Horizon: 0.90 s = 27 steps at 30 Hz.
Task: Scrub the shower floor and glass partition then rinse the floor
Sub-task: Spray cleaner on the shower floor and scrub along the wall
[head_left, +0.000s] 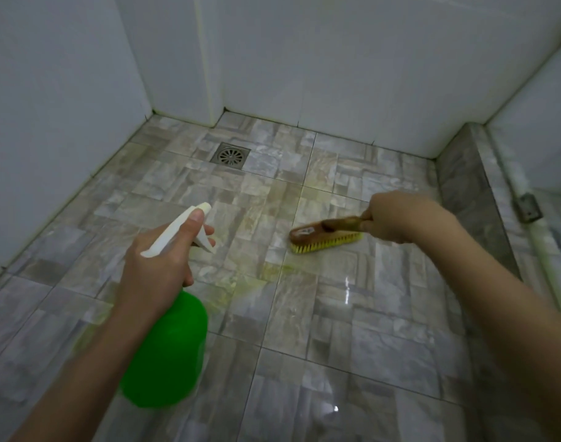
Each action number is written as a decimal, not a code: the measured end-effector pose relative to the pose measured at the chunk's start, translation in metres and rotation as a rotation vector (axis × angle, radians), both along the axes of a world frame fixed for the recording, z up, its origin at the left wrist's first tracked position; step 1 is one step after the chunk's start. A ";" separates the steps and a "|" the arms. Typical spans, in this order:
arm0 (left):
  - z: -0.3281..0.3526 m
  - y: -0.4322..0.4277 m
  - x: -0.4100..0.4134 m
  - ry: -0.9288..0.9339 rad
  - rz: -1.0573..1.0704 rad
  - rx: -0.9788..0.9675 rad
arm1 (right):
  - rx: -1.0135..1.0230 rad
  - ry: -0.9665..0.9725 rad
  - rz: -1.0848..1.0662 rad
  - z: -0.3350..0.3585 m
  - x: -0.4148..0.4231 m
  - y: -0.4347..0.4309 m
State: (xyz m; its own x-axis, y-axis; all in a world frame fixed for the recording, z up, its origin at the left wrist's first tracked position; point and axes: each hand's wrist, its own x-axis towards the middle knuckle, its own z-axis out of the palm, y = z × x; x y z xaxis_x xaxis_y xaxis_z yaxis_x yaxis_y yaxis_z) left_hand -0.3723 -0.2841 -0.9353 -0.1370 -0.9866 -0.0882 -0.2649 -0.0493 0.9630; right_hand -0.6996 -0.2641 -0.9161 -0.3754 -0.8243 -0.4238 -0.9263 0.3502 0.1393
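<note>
My left hand (pixel 158 266) grips the white trigger head of a green spray bottle (pixel 167 349), held above the grey tiled shower floor (pixel 336 314) at lower left, with fingers curled on the trigger. My right hand (pixel 397 216) holds the wooden handle of a scrub brush (pixel 324 237). The brush's yellow bristles press on the floor at centre right. A yellowish film of cleaner lies on the tiles between the bottle and the brush.
A square metal drain (pixel 230 156) sits in the floor near the back wall. White tiled walls (pixel 336 74) close the back and left. A grey stone kerb (pixel 473 193) runs along the right, with a metal bracket (pixel 528 207) and a glass panel edge beyond it.
</note>
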 end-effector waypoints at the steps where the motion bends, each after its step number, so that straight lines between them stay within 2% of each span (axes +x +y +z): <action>1: 0.001 -0.001 -0.001 0.007 0.005 0.002 | -0.034 -0.018 0.008 -0.008 0.004 -0.003; 5: 0.002 -0.006 -0.005 -0.001 0.006 0.006 | -0.134 -0.144 0.003 -0.025 0.015 -0.030; 9: 0.004 -0.011 -0.006 0.008 0.031 0.012 | -0.049 -0.050 -0.015 0.003 0.031 -0.058; 11: 0.008 -0.015 -0.007 0.022 0.046 0.009 | -0.064 -0.020 0.047 -0.011 0.043 -0.069; 15: 0.009 -0.020 -0.004 0.038 0.062 -0.016 | -0.183 -0.122 -0.004 -0.045 0.049 -0.090; 20: 0.000 -0.028 0.007 0.053 0.091 -0.046 | -0.122 -0.047 -0.051 -0.019 0.069 -0.115; 24: -0.002 -0.040 0.010 0.067 0.085 -0.065 | -0.243 -0.073 0.018 -0.052 0.065 -0.145; 27: -0.004 -0.049 0.013 0.073 0.094 -0.065 | -0.225 -0.054 -0.006 -0.039 0.069 -0.159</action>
